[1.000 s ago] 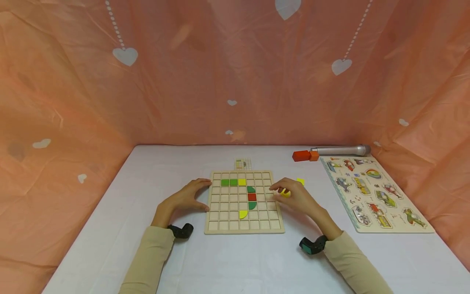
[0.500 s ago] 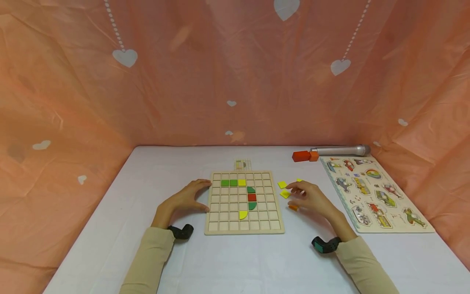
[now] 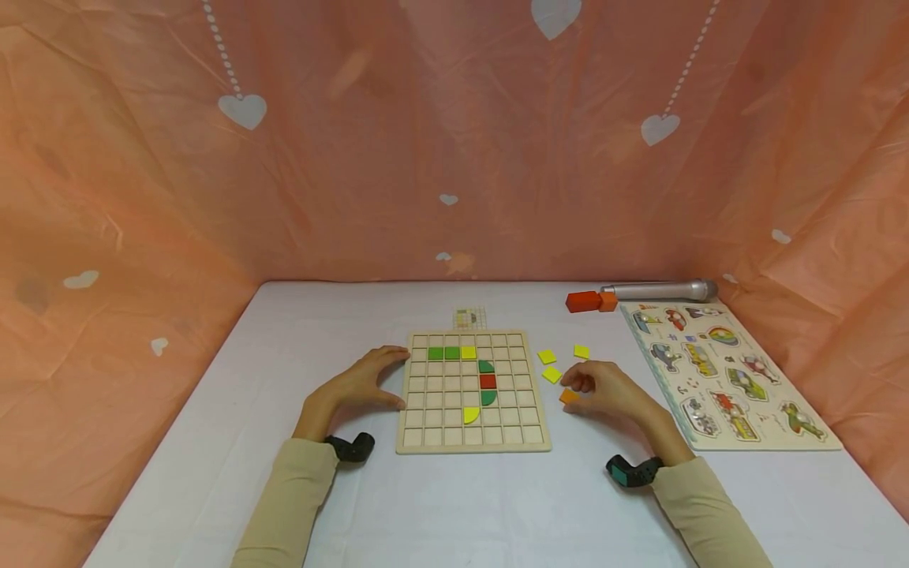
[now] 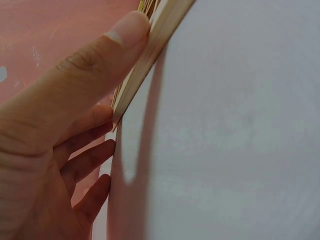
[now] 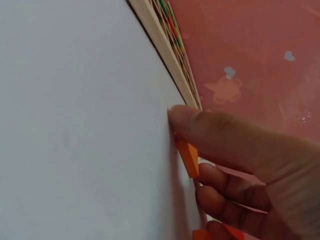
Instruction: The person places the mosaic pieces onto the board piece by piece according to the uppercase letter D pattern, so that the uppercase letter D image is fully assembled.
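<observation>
1. Orange and flat, a small tile point(image 3: 569, 396) sits between the thumb and fingers of the right hand point(image 3: 608, 388), just right of the wooden grid board point(image 3: 470, 384). I cannot tell whether the fingers pinch it or only surround it.
2. One corner of the tile points left, towards the board; the hand partly covers it, so its long axis cannot be judged.
3. The left hand point(image 3: 358, 384) is spread, its thumb and fingertips at the board's left edge.
4. The board lies flat and looks nearly square, its grid lines running left to right and near to far. Two green squares point(image 3: 443, 353) and a yellow square point(image 3: 468, 352) form a row in its far part; a red square point(image 3: 488, 381) lies between two green rounded pieces point(image 3: 486, 367), with a yellow rounded piece point(image 3: 471, 415) nearer.
5. Three yellow tiles point(image 3: 551, 375) lie beyond the right hand's fingertips.
6. A white cloth point(image 3: 426, 505) covers the table. At far right, a microphone point(image 3: 656, 291) lies lengthwise left to right, its head pointing right, beyond a picture puzzle point(image 3: 717, 379).
7. Peach fabric point(image 3: 341, 173) with pale hearts encloses the far, left and right sides.
</observation>
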A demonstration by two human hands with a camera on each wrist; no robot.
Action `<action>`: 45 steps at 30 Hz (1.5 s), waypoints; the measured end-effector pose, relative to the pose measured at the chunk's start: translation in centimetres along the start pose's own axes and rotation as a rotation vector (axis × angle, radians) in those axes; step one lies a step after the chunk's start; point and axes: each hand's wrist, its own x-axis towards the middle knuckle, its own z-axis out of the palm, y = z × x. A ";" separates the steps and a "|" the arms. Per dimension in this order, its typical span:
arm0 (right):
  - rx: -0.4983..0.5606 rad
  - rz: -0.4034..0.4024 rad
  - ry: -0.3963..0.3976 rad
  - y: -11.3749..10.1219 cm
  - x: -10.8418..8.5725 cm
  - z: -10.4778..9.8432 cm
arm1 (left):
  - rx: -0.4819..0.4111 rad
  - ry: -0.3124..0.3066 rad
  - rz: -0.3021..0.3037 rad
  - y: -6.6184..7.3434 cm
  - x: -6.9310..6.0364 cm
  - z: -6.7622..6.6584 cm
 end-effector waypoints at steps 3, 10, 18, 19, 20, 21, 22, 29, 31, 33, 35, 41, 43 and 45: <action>-0.001 -0.006 -0.008 0.1 0.0 -0.1 | 0.003 0.001 0.002 0.1 0.0 -0.1; -0.009 0.006 -0.009 -0.1 0.1 -0.1 | 0.003 0.000 0.006 -0.1 0.1 0.0; 0.036 -0.019 0.069 -1.9 0.7 0.9 | 0.001 0.000 0.002 -0.1 0.0 -0.1; 0.045 -0.036 0.080 -2.3 0.9 1.1 | -0.002 0.002 0.004 -0.1 0.0 -0.1; 0.050 -0.058 0.092 -2.7 1.1 1.3 | -0.004 0.007 0.011 -0.1 0.0 -0.1; 0.051 -0.080 0.103 -3.1 1.3 1.6 | -0.011 0.011 0.017 0.0 0.0 -0.1; 0.055 -0.100 0.110 -3.5 1.5 1.9 | -0.014 0.016 0.025 0.0 -0.1 -0.1; 0.119 -0.218 0.129 -6.6 3.0 4.1 | 0.002 0.035 0.063 0.0 -0.1 0.0; 0.143 -0.237 0.123 -7.4 3.3 4.7 | -0.008 0.024 0.044 -0.1 0.0 0.0; 0.155 -0.262 0.117 -8.1 3.6 5.3 | 0.003 0.014 0.029 -0.2 0.1 0.0; 0.162 -0.285 0.113 -8.7 4.0 5.9 | 0.013 0.010 0.022 -0.2 0.2 0.0; 0.190 -0.297 0.084 -10.5 4.5 7.6 | 0.026 0.015 0.035 -0.2 0.2 -0.1; 0.193 -0.293 0.064 -10.9 4.6 8.2 | 0.017 0.012 0.032 -0.1 0.1 -0.1; 0.190 -0.301 0.049 -11.2 4.7 8.7 | 0.014 0.010 0.028 -0.1 0.1 -0.1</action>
